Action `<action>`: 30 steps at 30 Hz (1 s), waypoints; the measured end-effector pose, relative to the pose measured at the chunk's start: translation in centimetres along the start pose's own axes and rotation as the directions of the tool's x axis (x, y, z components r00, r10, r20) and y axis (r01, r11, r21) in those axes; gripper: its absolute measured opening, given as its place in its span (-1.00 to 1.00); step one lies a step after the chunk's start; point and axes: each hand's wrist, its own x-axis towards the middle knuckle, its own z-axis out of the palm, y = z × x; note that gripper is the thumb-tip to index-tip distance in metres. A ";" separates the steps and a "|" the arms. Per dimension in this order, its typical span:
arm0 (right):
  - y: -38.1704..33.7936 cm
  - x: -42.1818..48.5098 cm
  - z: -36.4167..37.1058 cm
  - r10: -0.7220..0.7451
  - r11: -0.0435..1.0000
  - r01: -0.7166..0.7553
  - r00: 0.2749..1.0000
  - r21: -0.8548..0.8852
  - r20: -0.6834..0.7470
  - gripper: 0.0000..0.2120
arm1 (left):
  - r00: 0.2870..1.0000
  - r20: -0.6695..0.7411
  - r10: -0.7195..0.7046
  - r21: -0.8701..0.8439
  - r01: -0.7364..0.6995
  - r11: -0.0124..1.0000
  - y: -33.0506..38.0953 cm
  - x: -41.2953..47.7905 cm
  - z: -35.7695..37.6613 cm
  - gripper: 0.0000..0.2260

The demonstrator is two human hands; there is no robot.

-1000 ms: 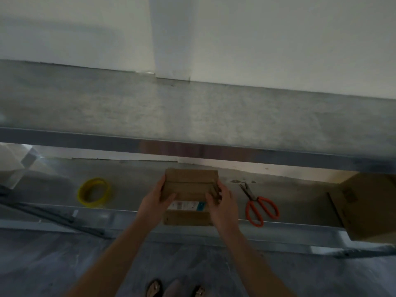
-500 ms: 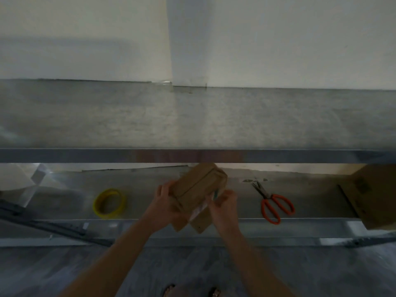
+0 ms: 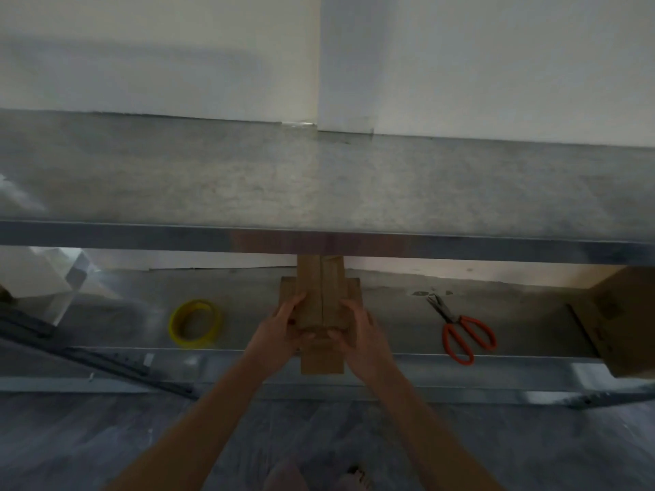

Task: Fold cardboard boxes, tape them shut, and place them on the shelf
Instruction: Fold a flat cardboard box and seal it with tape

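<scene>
Shelf lip just over cardboard box; left hand, right hand clamped round its sides.

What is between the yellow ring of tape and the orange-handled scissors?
The small brown cardboard box, held by the left hand and right hand, in the head view.

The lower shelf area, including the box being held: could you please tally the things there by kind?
Cardboard boxes: 2 (small box, held; large box, far right)
Tape rolls: 1 (yellow tape roll)
Scissors: 1 (orange-handled scissors)
Total: 4
</scene>
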 end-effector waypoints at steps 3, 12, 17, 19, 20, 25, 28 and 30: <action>-0.7 -1.6 -0.4 -0.205 0.962 0.173 0.968 -0.212 -0.143 -0.43 | 0.985 -0.020 0.170 0.335 -0.154 0.929 -0.9 -1.3 -1.8 -0.27; -7.2 -2.5 9.3 -0.482 0.740 0.485 0.865 -0.466 0.136 -0.45 | 0.959 -0.084 0.270 0.782 -0.104 0.614 -10.7 -6.2 -10.9 -0.43; -8.5 0.9 15.9 -0.173 0.860 0.262 0.957 -0.438 0.233 -0.41 | 0.987 0.015 0.161 0.796 -0.109 0.595 -15.8 -5.6 -13.3 -0.52; -8.5 2.2 17.6 -0.082 0.870 0.176 0.973 -0.460 0.217 -0.39 | 0.977 0.036 0.211 0.784 -0.158 0.600 -16.7 -4.7 -13.6 -0.53; -8.6 2.8 18.4 -0.055 0.869 0.150 0.976 -0.471 0.209 -0.39 | 0.969 0.051 0.241 0.785 -0.188 0.591 -17.0 -4.4 -13.7 -0.52; -9.7 4.3 20.7 -0.012 0.840 0.105 0.984 -0.533 0.176 -0.59 | 0.943 0.111 0.314 0.737 -0.290 0.611 -18.9 -3.1 -13.6 -0.53; -9.7 4.9 20.9 -0.003 0.848 0.074 0.991 -0.524 0.135 -0.70 | 0.934 0.122 0.335 0.717 -0.316 0.621 -19.5 -2.7 -13.3 -0.58; -9.8 5.6 20.4 -0.011 0.854 0.100 0.985 -0.511 0.174 -0.73 | 0.937 0.110 0.331 0.735 -0.301 0.608 -19.6 -2.3 -13.3 -0.58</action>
